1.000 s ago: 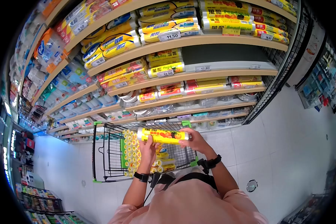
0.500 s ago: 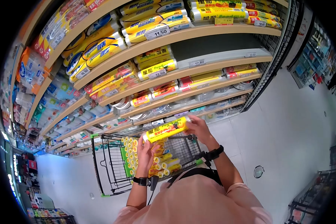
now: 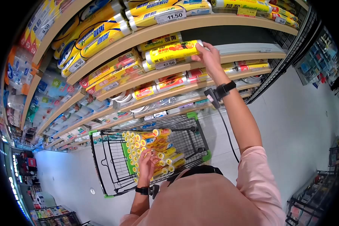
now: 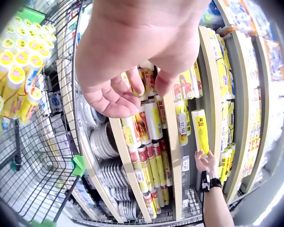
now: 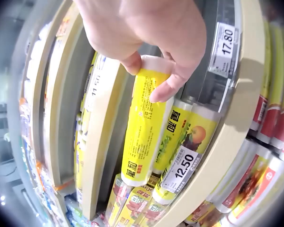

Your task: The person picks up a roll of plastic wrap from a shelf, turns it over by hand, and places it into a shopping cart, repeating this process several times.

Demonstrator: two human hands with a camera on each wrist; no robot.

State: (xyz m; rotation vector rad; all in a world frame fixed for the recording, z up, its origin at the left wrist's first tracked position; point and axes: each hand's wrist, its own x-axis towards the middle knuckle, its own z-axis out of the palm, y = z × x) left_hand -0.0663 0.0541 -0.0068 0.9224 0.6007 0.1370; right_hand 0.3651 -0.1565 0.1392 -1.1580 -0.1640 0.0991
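Observation:
My right hand (image 3: 209,56) pinches one end of a yellow roll (image 3: 172,51) at the shelf, above the 12.50 tag. In the right wrist view the thumb and fingers of the right hand (image 5: 151,35) grip the white end of the roll (image 5: 144,125), which lies over similar yellow rolls (image 5: 194,127). My left hand (image 3: 147,164) is above the cart with loosely bent fingers and holds nothing. The left wrist view shows the left hand (image 4: 132,56) near, its fingers relaxed, and the held roll (image 4: 200,132) farther off.
A wire cart (image 3: 113,160) with green corners holds many yellow rolls (image 3: 160,145) standing and lying. Shelf boards (image 3: 229,22) with price tags curve above it. A wire mesh panel (image 3: 282,56) closes the shelf's right end. A black cable (image 3: 229,137) hangs from the right wrist.
The right hand has carried the roll from over the cart up to the shelf. My left hand has let go of it and stays lower, over the cart.

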